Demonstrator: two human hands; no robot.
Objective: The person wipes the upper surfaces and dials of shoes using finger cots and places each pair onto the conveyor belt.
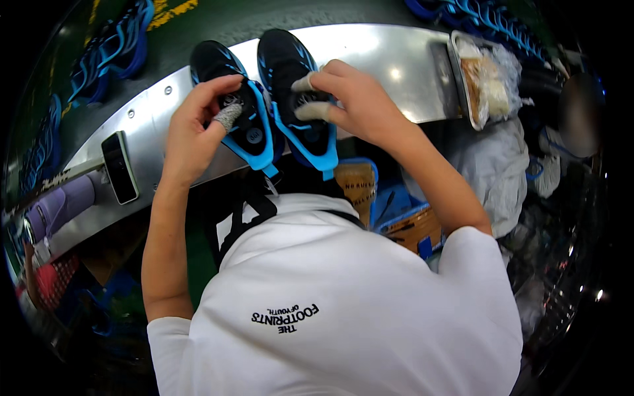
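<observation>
Shirt (356, 297), left grip (195, 125), right grip (360, 99), shoes (284, 63) beneath

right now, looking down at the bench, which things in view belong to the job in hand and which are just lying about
Job in hand:
left black-and-blue sneaker, at the left hand
right black-and-blue sneaker, at the right hand
pale finger covers

Apparently just lying about:
smartphone
purple bottle
tray holding clear plastic
pale plastic bag

2 shoes (282, 56) partly hidden behind the hands (360, 99)
</observation>
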